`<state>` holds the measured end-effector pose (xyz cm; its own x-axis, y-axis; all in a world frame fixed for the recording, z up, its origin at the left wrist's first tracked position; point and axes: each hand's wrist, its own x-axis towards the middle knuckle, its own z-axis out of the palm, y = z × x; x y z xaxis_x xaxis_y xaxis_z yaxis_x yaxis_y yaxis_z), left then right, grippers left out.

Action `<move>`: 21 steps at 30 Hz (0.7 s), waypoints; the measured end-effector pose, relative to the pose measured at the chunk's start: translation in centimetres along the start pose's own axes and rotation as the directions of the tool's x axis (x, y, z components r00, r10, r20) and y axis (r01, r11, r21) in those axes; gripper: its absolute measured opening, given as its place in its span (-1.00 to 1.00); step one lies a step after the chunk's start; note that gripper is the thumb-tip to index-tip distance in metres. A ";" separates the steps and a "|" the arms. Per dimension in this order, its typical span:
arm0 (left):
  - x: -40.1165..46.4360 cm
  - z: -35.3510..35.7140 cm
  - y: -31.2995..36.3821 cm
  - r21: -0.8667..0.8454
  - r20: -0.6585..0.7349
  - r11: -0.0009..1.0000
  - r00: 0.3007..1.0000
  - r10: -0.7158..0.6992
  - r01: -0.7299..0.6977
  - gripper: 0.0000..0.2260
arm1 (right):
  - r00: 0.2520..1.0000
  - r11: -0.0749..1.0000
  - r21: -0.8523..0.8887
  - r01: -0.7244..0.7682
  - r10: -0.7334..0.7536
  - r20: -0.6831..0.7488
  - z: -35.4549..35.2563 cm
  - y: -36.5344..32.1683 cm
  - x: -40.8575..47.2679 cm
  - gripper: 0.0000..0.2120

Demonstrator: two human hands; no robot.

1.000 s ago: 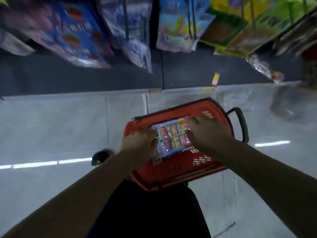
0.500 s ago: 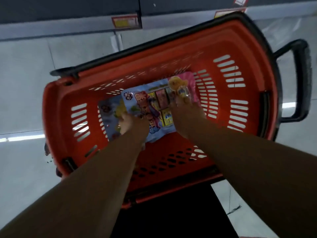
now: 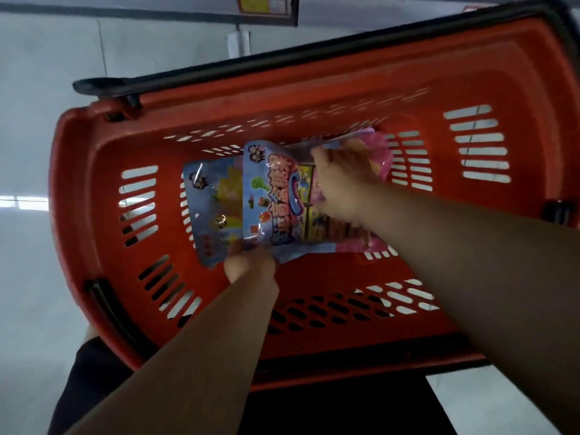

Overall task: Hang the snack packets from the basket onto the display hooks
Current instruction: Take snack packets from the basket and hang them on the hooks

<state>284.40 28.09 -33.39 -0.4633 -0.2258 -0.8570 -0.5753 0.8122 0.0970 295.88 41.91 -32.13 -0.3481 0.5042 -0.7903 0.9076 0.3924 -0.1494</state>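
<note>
**2 hands on snack packets inside the red basket**

Seen from above: red basket (image 3: pixel 94 189) with slotted walls and a black rim, standing on a pale tiled floor (image 3: pixel 34 89). Inside, on the basket bottom, 2 snack packets at least, overlapping. Upper packet (image 3: pixel 276 196) light blue with red lettering and small cartoon pictures, its far corner lifted off the bottom. Lower packet (image 3: pixel 213 208) also blue, with yellow shapes, peeking out to the left from under the first. A pink edge (image 3: pixel 381 152) showing past the far end, whether part of the upper packet or another one, impossible to tell.

Left hand (image 3: pixel 249 266) at the near edge of the packets, fingers curled and pinching the near edge of the upper packet. Right hand (image 3: pixel 342 180) over the far end of the same packet, fingers curled over its top edge and gripping it; blurred, so finger detail unclear.

Beyond the basket, a shelf base with a yellow-and-red price label (image 3: pixel 266 4).
</note>
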 end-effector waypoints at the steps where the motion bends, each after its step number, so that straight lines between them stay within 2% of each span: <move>1: -0.4 -0.3 0.1 -0.100 -0.003 0.995 1.000 0.004 -0.004 -0.79 | 1.000 0.998 0.056 -0.007 0.008 -0.007 -0.4 0.0 0.0 -0.18; 4: -1.3 -1.2 0.7 -0.323 0.062 0.944 0.996 -0.056 0.073 -0.74 | 1.000 0.995 0.103 0.017 -0.016 -0.014 -1.7 -0.1 0.0 -0.21; 5: -1.2 -1.5 0.9 -0.348 0.099 0.930 0.991 -0.089 0.119 -0.76 | 1.000 0.993 0.119 0.026 -0.024 -0.019 -2.0 -0.2 -0.3 -0.25; 8: -1.5 -2.1 1.9 -0.326 0.266 0.922 0.956 -0.122 0.208 -0.85 | 0.999 0.961 0.274 0.034 -0.027 -0.029 -2.9 -0.1 -2.1 -0.35; 10: -3.0 -2.7 2.8 -0.362 0.391 0.893 0.913 -0.113 0.266 -0.81 | 0.996 0.911 0.403 0.086 -0.064 -0.069 -4.1 0.0 -4.0 -0.37; 11: -3.9 -3.1 3.2 -0.325 0.448 0.908 0.889 -0.096 0.262 -0.79 | 0.992 0.878 0.466 0.108 -0.068 -0.102 -5.1 -0.1 -5.1 -0.39; 14: -8.1 -5.2 5.9 -0.204 0.589 0.971 0.808 0.021 0.124 -0.82 | 0.978 0.745 0.643 0.175 -0.055 -0.202 -9.5 -0.9 -8.9 -0.46; 16: -11.1 -7.6 8.3 -0.239 0.646 0.970 0.738 0.192 -0.044 -0.86 | 0.969 0.688 0.699 0.195 -0.025 -0.246 -13.1 -2.0 -11.5 -0.48; 17: -12.7 -9.0 9.8 -0.283 0.660 0.949 0.691 0.296 -0.136 -0.78 | 0.964 0.655 0.728 0.201 0.001 -0.267 -14.9 -2.6 -12.7 -0.50; 21: -19.2 -15.8 17.1 -0.344 0.598 0.777 0.515 0.614 -0.526 -0.87 | 0.934 0.514 0.824 0.241 0.108 -0.340 -23.0 -5.2 -18.1 -0.64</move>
<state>272.80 37.81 -7.33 -0.1887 0.7039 -0.6848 -0.4356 0.5650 0.7007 292.09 48.39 -3.39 -0.3068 0.7752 -0.5522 0.5759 -0.3107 -0.7562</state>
